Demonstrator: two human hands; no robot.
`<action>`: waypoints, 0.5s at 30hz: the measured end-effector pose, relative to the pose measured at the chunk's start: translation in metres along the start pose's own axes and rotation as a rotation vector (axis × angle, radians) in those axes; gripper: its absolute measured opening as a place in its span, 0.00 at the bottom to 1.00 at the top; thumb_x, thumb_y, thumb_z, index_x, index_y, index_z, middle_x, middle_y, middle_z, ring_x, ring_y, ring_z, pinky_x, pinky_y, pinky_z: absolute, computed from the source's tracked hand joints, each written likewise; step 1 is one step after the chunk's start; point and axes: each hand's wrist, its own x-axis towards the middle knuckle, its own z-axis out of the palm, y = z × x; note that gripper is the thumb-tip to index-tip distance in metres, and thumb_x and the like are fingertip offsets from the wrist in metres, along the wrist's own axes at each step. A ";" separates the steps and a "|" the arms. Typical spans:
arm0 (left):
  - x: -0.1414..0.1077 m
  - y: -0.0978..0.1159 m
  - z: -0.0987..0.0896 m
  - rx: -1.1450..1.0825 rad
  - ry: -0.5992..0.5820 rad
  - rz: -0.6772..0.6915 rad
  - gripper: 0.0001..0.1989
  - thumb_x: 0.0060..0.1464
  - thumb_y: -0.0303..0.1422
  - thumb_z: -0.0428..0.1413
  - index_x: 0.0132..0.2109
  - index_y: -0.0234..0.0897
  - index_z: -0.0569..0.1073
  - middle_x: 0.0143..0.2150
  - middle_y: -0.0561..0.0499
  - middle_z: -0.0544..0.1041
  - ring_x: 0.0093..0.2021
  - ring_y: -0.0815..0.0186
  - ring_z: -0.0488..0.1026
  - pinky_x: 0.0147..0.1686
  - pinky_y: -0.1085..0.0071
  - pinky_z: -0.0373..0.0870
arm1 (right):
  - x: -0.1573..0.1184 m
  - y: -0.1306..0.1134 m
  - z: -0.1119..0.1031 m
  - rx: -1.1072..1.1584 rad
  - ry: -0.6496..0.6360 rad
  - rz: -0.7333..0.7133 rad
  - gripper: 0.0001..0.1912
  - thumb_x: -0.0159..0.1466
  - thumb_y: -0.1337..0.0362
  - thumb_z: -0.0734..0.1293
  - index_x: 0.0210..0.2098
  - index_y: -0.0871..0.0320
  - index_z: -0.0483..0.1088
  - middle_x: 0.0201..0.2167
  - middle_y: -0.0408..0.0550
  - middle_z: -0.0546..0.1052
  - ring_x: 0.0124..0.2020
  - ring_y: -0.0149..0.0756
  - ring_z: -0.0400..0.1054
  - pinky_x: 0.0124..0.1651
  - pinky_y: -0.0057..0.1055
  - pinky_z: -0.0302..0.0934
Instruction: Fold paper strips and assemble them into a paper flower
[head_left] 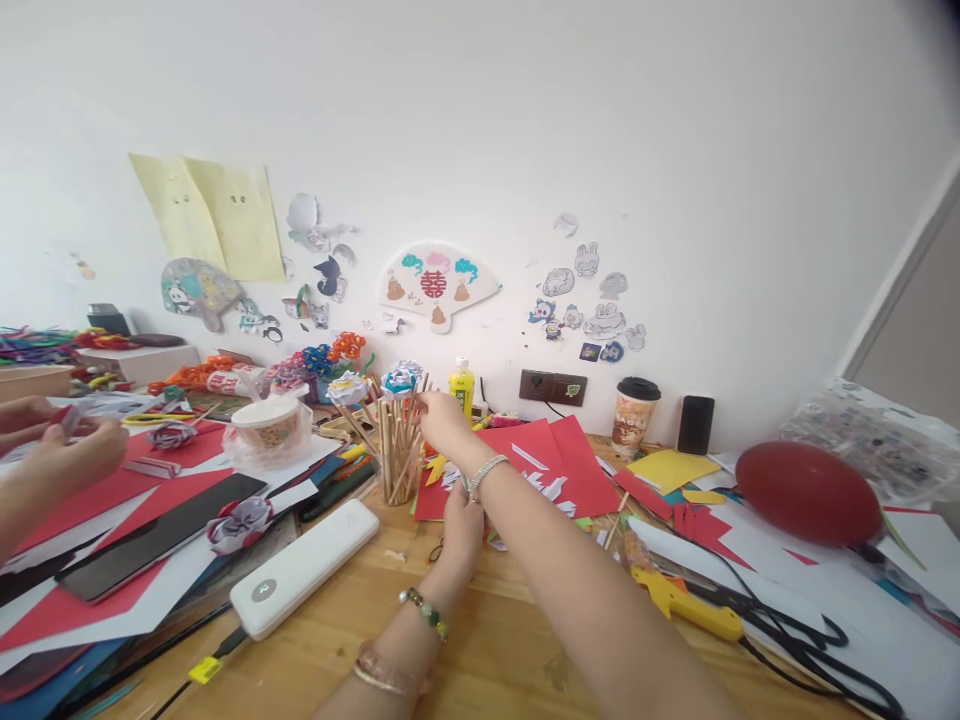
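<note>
From the head camera, the right hand (444,420) reaches forward over the wooden table (487,640), its fingers pinched on the top of one of the wooden sticks (397,445) that stand bundled upright in a clear cup (399,487) near the middle of the table. A silver bracelet sits on that wrist. The left hand (462,520) lies lower and just right of the cup, partly hidden under the right forearm; whether its fingers are closed or spread cannot be told. Paper flowers (403,379) on sticks rise just behind the cup. Left of the cup lie a white power bank (304,580) and a dark phone (157,535) on red paper, with a small paper rose (240,522) between them. Red paper sheets (555,460) spread behind the hands, a yellow glue bottle (462,385) stands near the wall, and a lidded paper cup (634,413) stands further right. A yellow glue gun (686,605) lies at the right, and a red balloon (808,492) rests beyond it. At the far left edge, another person's hands (60,450) work on some small paper.
</note>
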 end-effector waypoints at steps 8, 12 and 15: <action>0.000 0.007 0.002 0.083 -0.002 0.040 0.17 0.45 0.46 0.54 0.25 0.37 0.62 0.15 0.60 0.63 0.15 0.73 0.60 0.18 0.76 0.56 | -0.078 0.029 -0.076 -0.002 0.143 0.076 0.15 0.58 0.75 0.57 0.38 0.59 0.72 0.37 0.48 0.77 0.38 0.34 0.70 0.40 0.29 0.62; -0.006 0.009 0.007 0.023 -0.241 -0.027 0.21 0.42 0.52 0.54 0.27 0.37 0.61 0.17 0.59 0.65 0.15 0.73 0.59 0.16 0.76 0.55 | -0.117 0.055 -0.091 0.000 0.135 0.150 0.12 0.58 0.70 0.60 0.38 0.60 0.72 0.38 0.51 0.76 0.40 0.37 0.70 0.42 0.32 0.62; -0.014 0.012 0.011 0.059 -0.466 -0.037 0.22 0.43 0.52 0.54 0.27 0.36 0.62 0.19 0.58 0.66 0.15 0.75 0.57 0.15 0.78 0.52 | -0.137 0.069 -0.090 0.099 0.082 0.163 0.12 0.59 0.63 0.61 0.40 0.59 0.72 0.40 0.51 0.76 0.41 0.39 0.69 0.43 0.33 0.61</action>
